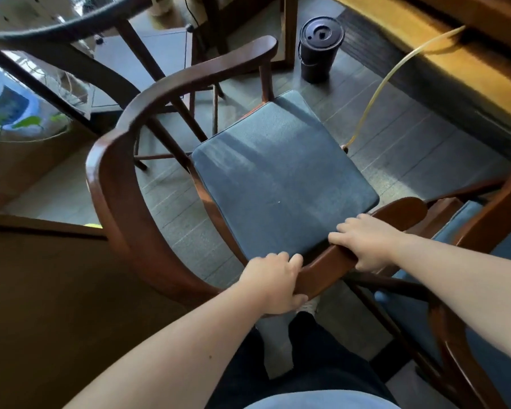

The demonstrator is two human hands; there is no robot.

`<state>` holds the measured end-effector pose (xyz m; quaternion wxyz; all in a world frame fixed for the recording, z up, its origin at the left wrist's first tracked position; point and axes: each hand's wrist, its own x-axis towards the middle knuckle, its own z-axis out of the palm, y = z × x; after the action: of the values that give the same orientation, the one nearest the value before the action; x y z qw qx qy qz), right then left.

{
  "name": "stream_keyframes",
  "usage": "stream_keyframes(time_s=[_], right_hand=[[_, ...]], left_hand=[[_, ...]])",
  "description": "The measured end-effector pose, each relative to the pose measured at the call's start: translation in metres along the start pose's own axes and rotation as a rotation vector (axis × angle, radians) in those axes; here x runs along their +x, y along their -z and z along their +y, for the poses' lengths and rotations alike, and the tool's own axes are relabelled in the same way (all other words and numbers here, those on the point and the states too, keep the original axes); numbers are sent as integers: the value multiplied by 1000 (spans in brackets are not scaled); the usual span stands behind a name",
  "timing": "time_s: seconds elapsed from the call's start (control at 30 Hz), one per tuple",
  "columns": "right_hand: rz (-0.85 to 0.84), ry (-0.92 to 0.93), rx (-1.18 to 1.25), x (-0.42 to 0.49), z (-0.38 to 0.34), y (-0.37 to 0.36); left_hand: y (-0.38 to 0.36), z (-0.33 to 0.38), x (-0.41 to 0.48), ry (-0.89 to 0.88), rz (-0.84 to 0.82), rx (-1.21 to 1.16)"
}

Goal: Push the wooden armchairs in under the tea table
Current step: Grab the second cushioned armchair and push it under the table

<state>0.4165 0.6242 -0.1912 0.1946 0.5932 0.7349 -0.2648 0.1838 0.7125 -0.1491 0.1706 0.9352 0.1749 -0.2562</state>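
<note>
My two hands, left grip (273, 283) and right grip (366, 243), clasp one curved brown wooden armchair (115, 184) with a blue cushion at mid-frame; a second armchair (484, 219) stands lower right.

Head view, steeply down, close.

You are looking at an armchair (124, 184) of dark reddish-brown wood with a plain dusty-blue seat cushion (281, 172). The second armchair (484, 219) at your right has the same brown wood and blue seat. The floor (401, 149) is grey with thin pale lines. The bin (319, 51) is black. The hose (396, 72) is pale yellow. The tabletop (466, 84) looks yellow-brown, though it is blurry there. The leaves (27, 122) are bright green.
</note>
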Motion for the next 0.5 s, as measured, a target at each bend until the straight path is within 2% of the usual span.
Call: stream_keyframes(time_s=[0.1,0.23,0.5], right_hand=[[8,-83,98,-6,-15,-3],[7,-158,309,-10,-52,10],[211,-273,674,27,-174,56]], left_hand=[[26,-39,-30,-60,125,201],[54,-106,-70,-128,124,295],[95,-214,-108,-318,157,356]])
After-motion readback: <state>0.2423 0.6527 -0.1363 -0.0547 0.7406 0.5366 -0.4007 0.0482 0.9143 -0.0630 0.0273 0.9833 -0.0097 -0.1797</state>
